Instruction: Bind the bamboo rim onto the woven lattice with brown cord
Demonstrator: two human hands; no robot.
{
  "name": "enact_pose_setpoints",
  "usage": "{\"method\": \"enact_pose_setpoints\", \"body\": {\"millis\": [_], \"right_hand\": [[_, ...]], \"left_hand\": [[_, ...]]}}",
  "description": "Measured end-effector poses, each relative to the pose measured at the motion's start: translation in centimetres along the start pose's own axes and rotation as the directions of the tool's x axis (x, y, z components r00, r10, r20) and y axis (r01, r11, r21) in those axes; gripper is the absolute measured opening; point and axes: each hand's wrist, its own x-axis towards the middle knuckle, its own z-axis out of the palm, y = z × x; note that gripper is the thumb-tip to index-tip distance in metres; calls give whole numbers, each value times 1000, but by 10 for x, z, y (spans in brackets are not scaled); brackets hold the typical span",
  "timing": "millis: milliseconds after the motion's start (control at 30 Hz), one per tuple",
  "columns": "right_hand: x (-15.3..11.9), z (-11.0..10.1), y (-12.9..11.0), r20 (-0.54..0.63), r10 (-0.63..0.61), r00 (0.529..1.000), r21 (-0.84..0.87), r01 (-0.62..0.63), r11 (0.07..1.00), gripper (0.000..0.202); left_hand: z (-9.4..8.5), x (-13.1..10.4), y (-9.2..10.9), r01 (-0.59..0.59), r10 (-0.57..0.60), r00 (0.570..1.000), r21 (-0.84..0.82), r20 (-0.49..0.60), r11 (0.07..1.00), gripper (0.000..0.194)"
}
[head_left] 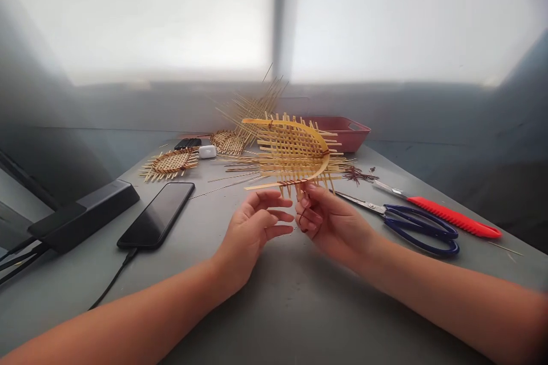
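Note:
A woven piece of pale strips (291, 151) is held up above the table, with a curved yellow band (321, 142) along its right side and dark cord lashed at its lower edge. My right hand (331, 219) pinches the bottom edge of this piece, and a dark cord loops around its fingers. Just to the left, my left hand (261, 222) has its fingers apart, close below the woven piece, with nothing visible in it.
Blue-handled scissors (419, 228) and a red cutter (454, 217) lie at the right. A phone (158, 215) and black box (85, 214) are at the left. Behind are woven pieces (171, 161), a white case (208, 151), loose strips (257, 105) and a red basket (357, 140).

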Motion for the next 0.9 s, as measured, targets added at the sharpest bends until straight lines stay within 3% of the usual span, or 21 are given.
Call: {"method": "enact_pose_setpoints", "body": {"millis": [100, 267, 433, 667, 900], "right_hand": [[-5, 2, 4, 68, -13, 998, -21, 14, 1000, 31], [-14, 6, 13, 135, -41, 990, -128, 58, 990, 36], [-14, 7, 14, 144, -106, 984, -279, 144, 950, 39], [-10, 0, 13, 238, -102, 966, -360, 185, 914, 19], [-10, -4, 9, 219, -96, 971, -484, 194, 853, 24]], "left_hand": [[6, -1, -2, 29, -33, 999, 135, 27, 990, 21], [17, -6, -2, -87, 53, 985, 209, 165, 974, 20], [15, -8, -4, -128, 116, 990, 156, 80, 979, 11], [7, 0, -1, -71, 71, 997, 1, -29, 997, 7], [-1, 3, 0, 0, -7, 994, -61, -109, 998, 13]]}}
